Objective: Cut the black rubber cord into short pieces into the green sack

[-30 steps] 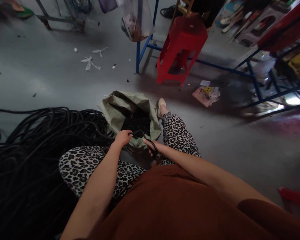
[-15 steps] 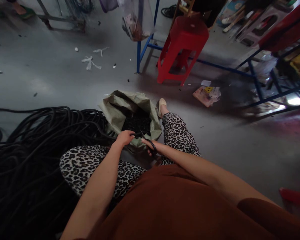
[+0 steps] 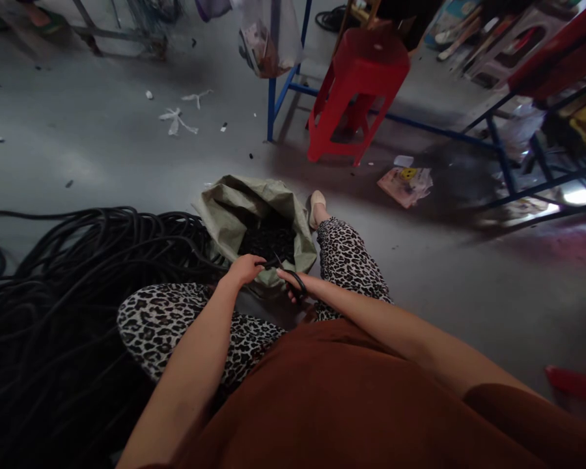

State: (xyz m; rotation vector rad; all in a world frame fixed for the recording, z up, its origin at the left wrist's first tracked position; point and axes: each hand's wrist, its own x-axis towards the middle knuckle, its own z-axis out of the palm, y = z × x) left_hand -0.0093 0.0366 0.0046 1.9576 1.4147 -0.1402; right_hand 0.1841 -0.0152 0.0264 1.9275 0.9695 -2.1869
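Rightward goes the left hand (image 3: 247, 268), just slightly, closing in on the scissors, while the right hand (image 3: 292, 280) barely shifts. Nearest us, those left fingers are pinching a round, matte black cord (image 3: 270, 264), likely rubber, above the near rim of a grey-green woven-plastic sack (image 3: 221, 218). Right fingers are wrapped round a pair of black-handled scissors (image 3: 299, 282), blades angled up at the cord's end; touching it or not, I cannot tell.

That cord looks bendy and springy, hardly fragile, light at its tip; best held close behind the end, fingers back from the blades. Left of the leopard-print trousers (image 3: 351, 254) sprawls a heap of black coiled cord (image 3: 131, 241), surely heavy as a whole and apt to drag or snag. Just ahead, the sack gapes, its limp rim folding around small black pieces (image 3: 266, 241); watch that edge! Farther on, smooth grey floor (image 3: 444, 286) gives elbow room rightward, until a red plastic stool (image 3: 371, 65) and blue metal frame (image 3: 271, 117) set the limit.
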